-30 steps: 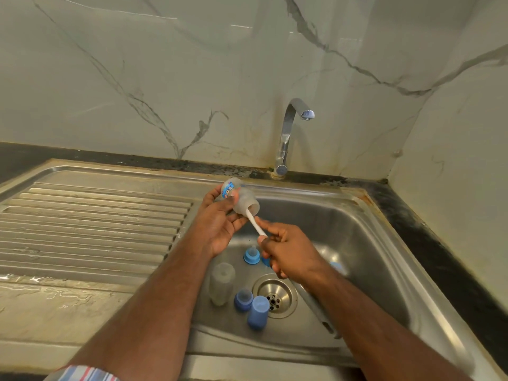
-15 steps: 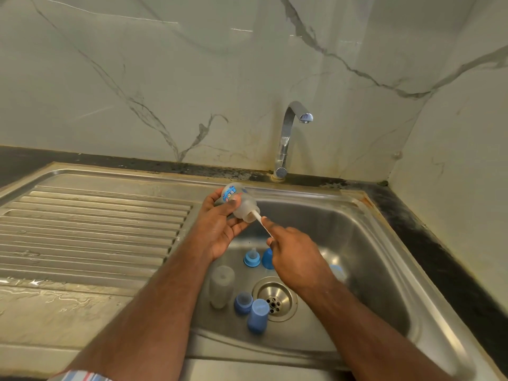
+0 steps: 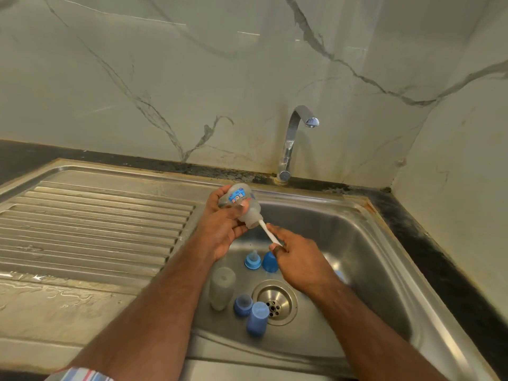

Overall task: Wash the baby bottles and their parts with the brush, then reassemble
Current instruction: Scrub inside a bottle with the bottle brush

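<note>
Left hand (image 3: 222,226) grips a clear printed baby bottle (image 3: 243,206), mouth tilted toward four o'clock so the right hand (image 3: 299,259), pinching a thin white brush handle (image 3: 268,232), can scrub inside.

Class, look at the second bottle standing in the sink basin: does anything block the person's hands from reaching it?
Nothing visible does. The second bottle stands uncovered in the sink; the blue parts sit beside it, not over it. Both hands are busy, though.

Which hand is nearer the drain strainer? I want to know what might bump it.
Right. The right hand, pinching the brush handle, hovers just above and behind the drain strainer. The left hand grips the bottle higher, toward the drainboard.
</note>
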### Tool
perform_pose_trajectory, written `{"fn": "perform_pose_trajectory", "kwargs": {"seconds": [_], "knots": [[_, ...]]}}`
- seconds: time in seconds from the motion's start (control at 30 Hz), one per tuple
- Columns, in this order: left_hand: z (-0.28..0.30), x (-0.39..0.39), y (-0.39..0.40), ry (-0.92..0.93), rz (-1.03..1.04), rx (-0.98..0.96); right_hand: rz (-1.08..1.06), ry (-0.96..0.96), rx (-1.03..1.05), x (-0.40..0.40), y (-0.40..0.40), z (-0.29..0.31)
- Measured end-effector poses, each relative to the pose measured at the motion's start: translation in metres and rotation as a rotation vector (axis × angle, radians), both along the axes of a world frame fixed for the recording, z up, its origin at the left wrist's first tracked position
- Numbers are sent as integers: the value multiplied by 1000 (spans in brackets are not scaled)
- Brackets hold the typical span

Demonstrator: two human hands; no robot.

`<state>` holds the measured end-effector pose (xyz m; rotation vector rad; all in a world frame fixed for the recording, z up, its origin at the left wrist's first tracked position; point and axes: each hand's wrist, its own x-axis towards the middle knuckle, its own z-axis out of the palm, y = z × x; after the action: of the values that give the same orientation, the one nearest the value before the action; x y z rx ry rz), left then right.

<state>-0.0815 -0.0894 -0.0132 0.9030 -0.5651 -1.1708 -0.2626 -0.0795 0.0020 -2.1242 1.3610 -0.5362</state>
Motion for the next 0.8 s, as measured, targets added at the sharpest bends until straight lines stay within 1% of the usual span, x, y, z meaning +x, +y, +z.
{"fn": "perform_pose_trajectory", "kwargs": {"seconds": [0.07, 0.17, 0.23, 0.33, 0.47, 0.57, 0.7, 0.8], "knots": [[0, -1, 0, -11, -5, 9, 16, -17, 66, 2, -1, -1], [-1, -1, 0, -5, -13, 8, 41, -146, 247, -1, -3, -1], [-2, 1, 0, 6, -3, 14, 41, -207, 317, -3, -2, -2], [-3, 3, -1, -10, 10, 26, 34, -210, 285, -3, -1, -4], [-4, 3, -1, -27, 14, 21, 9, -94, 133, -3, -5, -6], [-4, 1, -1, -51, 8, 14, 20, -82, 135, -3, -6, -9], [-4, 0, -2, -33, 3, 14, 24, -100, 191, -4, -3, -8], [-4, -2, -2, -45, 2, 11, 18, -102, 188, -3, -3, -8]]}}
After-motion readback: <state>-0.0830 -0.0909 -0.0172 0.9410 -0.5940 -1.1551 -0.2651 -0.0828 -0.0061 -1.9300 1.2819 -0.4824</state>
